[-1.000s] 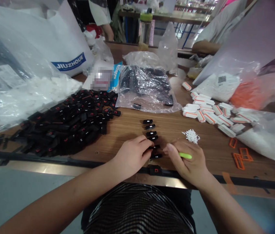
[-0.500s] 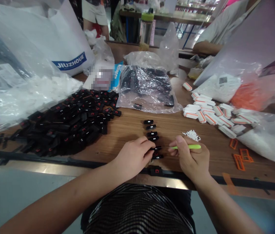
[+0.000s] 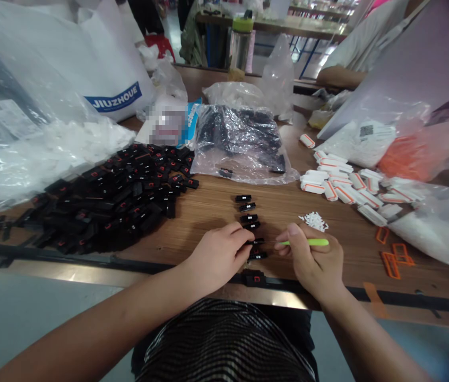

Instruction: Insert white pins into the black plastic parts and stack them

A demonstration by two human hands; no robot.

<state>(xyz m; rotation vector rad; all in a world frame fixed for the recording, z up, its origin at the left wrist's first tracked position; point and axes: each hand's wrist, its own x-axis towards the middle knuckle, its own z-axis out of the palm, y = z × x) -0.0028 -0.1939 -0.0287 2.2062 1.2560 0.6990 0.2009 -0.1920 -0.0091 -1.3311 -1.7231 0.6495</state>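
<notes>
My left hand [image 3: 220, 252] is closed at the fingertips on the left end of a small black plastic piece [image 3: 257, 241] lying on the table. My right hand [image 3: 314, 257] grips a thin-tipped tool with a lime-green handle [image 3: 308, 242], its tip pointing left at that piece. Whether the tip touches it I cannot tell. Several like black pieces with white dots [image 3: 247, 207] lie in a column beyond and below my left fingers. A heap of tiny white parts [image 3: 314, 221] sits just beyond my right hand.
A large pile of black pieces [image 3: 129, 196] covers the left. A clear bag of black parts [image 3: 240, 138] lies at the back. White cases with orange edges [image 3: 344, 185] and orange frames [image 3: 390, 264] are on the right. A bottle [image 3: 240, 48] stands behind; a person's arm [image 3: 339, 77] rests at far right.
My hands hold nearly the same pose, with the tool still at the black piece. In the background, a person in light shorts has moved out of view, exposing a red object.
</notes>
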